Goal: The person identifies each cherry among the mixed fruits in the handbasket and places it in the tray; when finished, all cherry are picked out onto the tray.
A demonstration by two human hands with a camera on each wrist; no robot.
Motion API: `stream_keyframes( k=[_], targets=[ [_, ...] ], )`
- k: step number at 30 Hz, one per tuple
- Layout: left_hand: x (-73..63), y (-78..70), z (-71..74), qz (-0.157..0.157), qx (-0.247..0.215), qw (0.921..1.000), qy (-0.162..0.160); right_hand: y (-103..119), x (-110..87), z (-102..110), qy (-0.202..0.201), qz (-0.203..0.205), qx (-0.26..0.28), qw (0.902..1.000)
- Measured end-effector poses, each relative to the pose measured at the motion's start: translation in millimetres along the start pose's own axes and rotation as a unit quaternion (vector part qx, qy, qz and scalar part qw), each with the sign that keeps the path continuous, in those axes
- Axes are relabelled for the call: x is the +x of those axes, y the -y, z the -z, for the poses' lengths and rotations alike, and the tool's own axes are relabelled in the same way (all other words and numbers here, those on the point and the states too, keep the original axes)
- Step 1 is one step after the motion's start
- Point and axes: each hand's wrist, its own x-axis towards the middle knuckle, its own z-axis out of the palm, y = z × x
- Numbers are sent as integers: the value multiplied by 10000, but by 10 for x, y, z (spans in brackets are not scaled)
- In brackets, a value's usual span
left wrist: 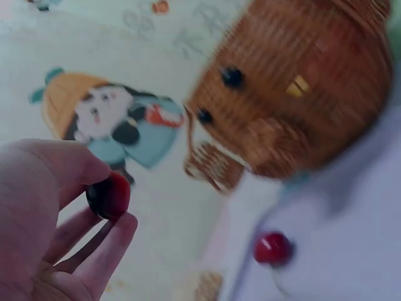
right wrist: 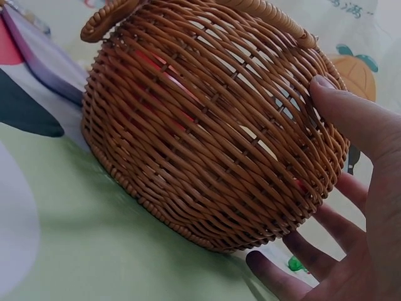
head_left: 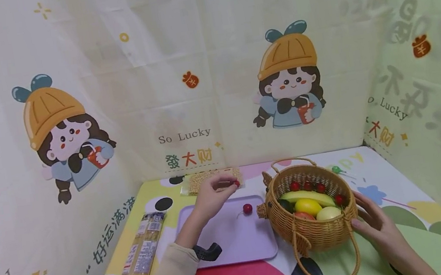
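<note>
My left hand [head_left: 214, 198] pinches a dark red cherry [left wrist: 110, 196] between thumb and fingertips, above the far edge of a lilac tray [head_left: 233, 243]. On the tray lies another cherry [head_left: 247, 209] with a thin stem. To the right stands a brown wicker basket [head_left: 329, 237], shaped like an animal with black eyes and a round snout. Inside it are a banana [head_left: 318, 198], a lemon [head_left: 307, 207], other fruit and several cherries. My right hand [head_left: 377, 223] touches the basket's right side, thumb on the weave, fingers spread along the wall.
Left of the tray lies a long printed packet [head_left: 142, 260]. A clear bag of grains [head_left: 193, 183] is at the back, behind the left hand. A small green item [head_left: 337, 169] sits behind the basket. Printed cloth walls [head_left: 216, 109] enclose the table.
</note>
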Motion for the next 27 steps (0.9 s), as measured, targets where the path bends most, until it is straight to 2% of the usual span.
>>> stream_keyframes(
  k=[6, 10, 20, 27],
  targets=[
    [-155, 435, 32, 100, 446, 9988, -155, -2, -4, -1, -14, -130, -66, 9999],
    [-226, 628, 35, 151, 731, 9971, -168, -4, -3, -1, -10, -122, -22, 9999],
    [-272, 938, 9, 168, 891, 9959, -56, 3, 6, 8, -22, -212, -61, 9998],
    [-333, 1017, -1, 160, 1055, 9943, -57, 0, 2, -2, -20, -132, -38, 9999]
  ],
)
